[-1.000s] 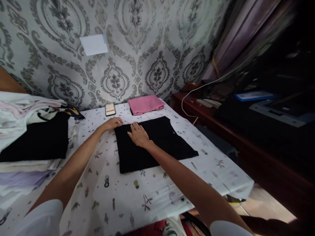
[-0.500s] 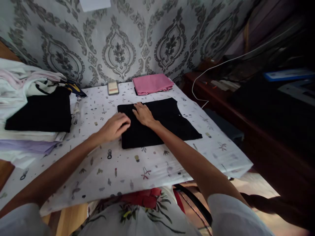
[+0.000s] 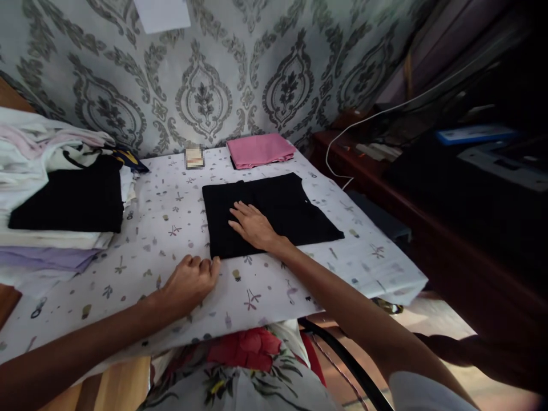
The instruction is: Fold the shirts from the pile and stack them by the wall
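A folded black garment (image 3: 282,208) lies flat on the patterned white cloth. My right hand (image 3: 254,227) rests palm down on its left half, fingers spread. At the near left corner of the garment is my left hand (image 3: 192,282), its fingers curled in and its thumb side against that corner. The fingertips of the left hand are partly hidden, but they appear to pinch the fabric edge.
On the left stands a pile of clothes (image 3: 64,197), black, white and lilac. A folded pink cloth (image 3: 261,150) and a small blurred card or box (image 3: 194,157) lie near the wall. A dark red wooden desk (image 3: 368,165) with a white cable (image 3: 377,116) borders the right side.
My left hand has come down toward me, from the garment's left edge to its near left corner. My right hand has slid nearer to me across the fabric. The view has shifted slightly.
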